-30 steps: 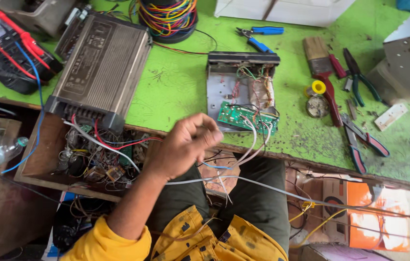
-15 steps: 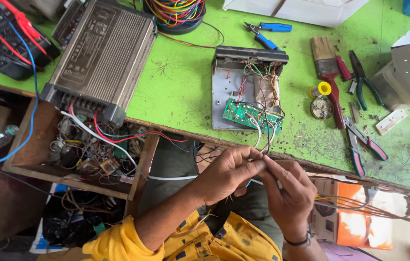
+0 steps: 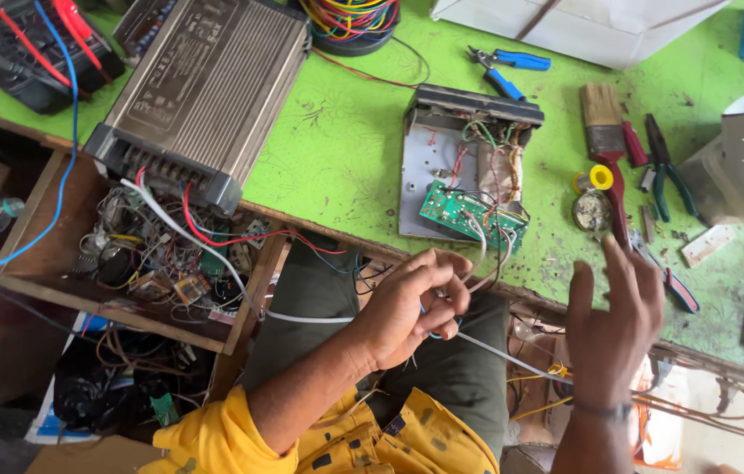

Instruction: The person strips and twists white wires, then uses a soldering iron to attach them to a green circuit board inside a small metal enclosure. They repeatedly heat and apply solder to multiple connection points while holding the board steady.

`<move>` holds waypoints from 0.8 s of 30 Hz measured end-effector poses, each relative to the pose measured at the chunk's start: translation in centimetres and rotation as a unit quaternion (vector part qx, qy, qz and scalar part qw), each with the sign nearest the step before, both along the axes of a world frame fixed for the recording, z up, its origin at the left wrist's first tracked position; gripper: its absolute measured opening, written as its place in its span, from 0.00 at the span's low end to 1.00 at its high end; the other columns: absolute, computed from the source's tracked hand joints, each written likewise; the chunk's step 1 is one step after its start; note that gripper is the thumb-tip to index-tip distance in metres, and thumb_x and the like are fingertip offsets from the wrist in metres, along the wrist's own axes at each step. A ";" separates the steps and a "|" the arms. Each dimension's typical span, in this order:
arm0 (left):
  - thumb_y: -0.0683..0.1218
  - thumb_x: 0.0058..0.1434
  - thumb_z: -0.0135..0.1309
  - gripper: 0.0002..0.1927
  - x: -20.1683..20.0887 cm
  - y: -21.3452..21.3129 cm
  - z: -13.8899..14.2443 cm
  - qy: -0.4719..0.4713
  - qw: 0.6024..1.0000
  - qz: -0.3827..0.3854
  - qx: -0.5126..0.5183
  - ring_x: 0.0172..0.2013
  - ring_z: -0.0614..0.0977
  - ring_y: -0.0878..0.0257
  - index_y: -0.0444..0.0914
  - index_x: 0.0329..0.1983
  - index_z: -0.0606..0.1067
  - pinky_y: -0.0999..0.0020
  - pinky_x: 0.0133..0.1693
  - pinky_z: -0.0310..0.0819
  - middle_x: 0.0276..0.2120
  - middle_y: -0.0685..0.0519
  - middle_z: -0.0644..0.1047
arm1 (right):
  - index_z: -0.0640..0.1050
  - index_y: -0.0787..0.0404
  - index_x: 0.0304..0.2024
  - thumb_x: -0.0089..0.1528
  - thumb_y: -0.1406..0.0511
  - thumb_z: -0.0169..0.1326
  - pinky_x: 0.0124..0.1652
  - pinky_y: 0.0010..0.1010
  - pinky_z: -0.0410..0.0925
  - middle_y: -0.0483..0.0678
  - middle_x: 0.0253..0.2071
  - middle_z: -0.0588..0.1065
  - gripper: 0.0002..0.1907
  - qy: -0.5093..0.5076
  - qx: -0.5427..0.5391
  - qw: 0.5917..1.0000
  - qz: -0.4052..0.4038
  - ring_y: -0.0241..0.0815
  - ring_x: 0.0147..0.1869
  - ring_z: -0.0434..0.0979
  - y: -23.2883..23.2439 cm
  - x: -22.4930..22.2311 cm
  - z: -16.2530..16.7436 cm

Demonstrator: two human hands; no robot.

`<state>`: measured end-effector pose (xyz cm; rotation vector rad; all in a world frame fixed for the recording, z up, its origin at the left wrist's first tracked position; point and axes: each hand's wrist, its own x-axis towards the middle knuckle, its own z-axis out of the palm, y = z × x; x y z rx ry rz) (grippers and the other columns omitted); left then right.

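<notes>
Where the left hand curls shut around the wires, its fingers hide just how many strands it pinches; a white cable and thin leads from the green circuit board pass through the grip, but the pinch point itself cannot be made out. The right hand is raised with fingers spread and loose, holding nothing, its palm turned away. The finned grey metal case and a multimeter are cut off by the top edge. The board sits in an opened metal chassis on the bright green counter, near a paintbrush, pliers and blue-handled cutters. An open wooden drawer below the counter's edge holds a tangle of parts too cluttered to sort out. Half a second earlier both hands met on the wires; now the right has let go and lifted off to the side.
</notes>
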<state>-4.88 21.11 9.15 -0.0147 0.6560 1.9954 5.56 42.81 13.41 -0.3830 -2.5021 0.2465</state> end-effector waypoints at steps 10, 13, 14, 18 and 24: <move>0.61 0.73 0.34 0.27 0.3 -1.0 -0.2 0.060 0.996 0.027 -0.060 0.30 0.77 0.70 0.35 0.58 0.65 0.72 0.29 0.74 0.39 0.55 0.76 | 0.83 0.59 0.48 0.53 0.67 0.66 0.57 0.41 0.68 0.55 0.59 0.73 0.19 -0.043 -0.133 0.971 0.192 0.57 0.63 0.72 -10.4 -1.3 1.4; 0.63 0.74 0.34 0.30 0.6 -1.3 -0.2 0.211 0.970 0.021 -0.116 0.33 0.77 0.70 0.34 0.60 0.66 0.77 0.31 0.72 0.38 0.50 0.78 | 0.83 0.59 0.47 0.54 0.68 0.65 0.59 0.44 0.67 0.55 0.61 0.72 0.17 -0.037 -0.135 0.969 0.205 0.55 0.63 0.74 -11.0 -1.6 1.2; 0.64 0.74 0.34 0.30 0.7 -1.4 -0.2 0.238 0.963 0.020 -0.126 0.33 0.76 0.70 0.33 0.60 0.65 0.76 0.31 0.71 0.38 0.49 0.77 | 0.83 0.59 0.46 0.54 0.68 0.64 0.60 0.45 0.67 0.55 0.62 0.72 0.17 -0.032 -0.134 0.969 0.205 0.54 0.62 0.75 -11.3 -1.5 1.1; 0.64 0.79 0.35 0.31 1.2 -1.8 0.1 0.417 0.895 0.059 -0.147 0.43 0.78 0.70 0.33 0.65 0.62 0.77 0.43 0.73 0.46 0.45 0.77 | 0.81 0.63 0.47 0.55 0.70 0.60 0.52 0.40 0.70 0.58 0.63 0.71 0.16 -0.066 -0.215 0.963 0.147 0.52 0.53 0.76 -12.1 -0.9 0.3; 0.52 0.70 0.53 0.24 0.8 -2.9 1.9 0.464 0.865 0.052 -0.184 0.32 0.76 0.71 0.30 0.61 0.69 0.75 0.33 0.71 0.42 0.51 0.83 | 0.78 0.67 0.43 0.60 0.73 0.53 0.55 0.40 0.70 0.59 0.59 0.73 0.09 -0.008 -0.201 0.971 0.131 0.55 0.59 0.76 -11.3 -1.5 -0.2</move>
